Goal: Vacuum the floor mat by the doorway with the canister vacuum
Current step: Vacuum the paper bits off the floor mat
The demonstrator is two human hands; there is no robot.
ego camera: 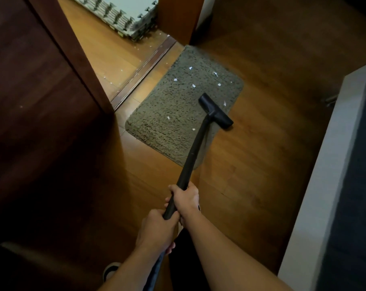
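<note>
A shaggy grey-brown floor mat (pixel 173 114) lies on the wooden floor by the doorway, dotted with several white paper scraps (pixel 175 79). The black vacuum wand (pixel 193 153) slants up from my hands to its flat black nozzle (pixel 215 111), which sits on the mat's right edge, partly over bare floor. My right hand (pixel 186 199) grips the wand higher up. My left hand (pixel 157 232) grips it just below, near where the hose begins. The canister itself is out of view.
A dark wooden door (pixel 41 101) stands on the left beside the door track (pixel 144 70). Stacked foam puzzle tiles (pixel 125 15) lie beyond the threshold, with white scraps on the floor near them. A white-edged piece of furniture (pixel 324 175) borders the right.
</note>
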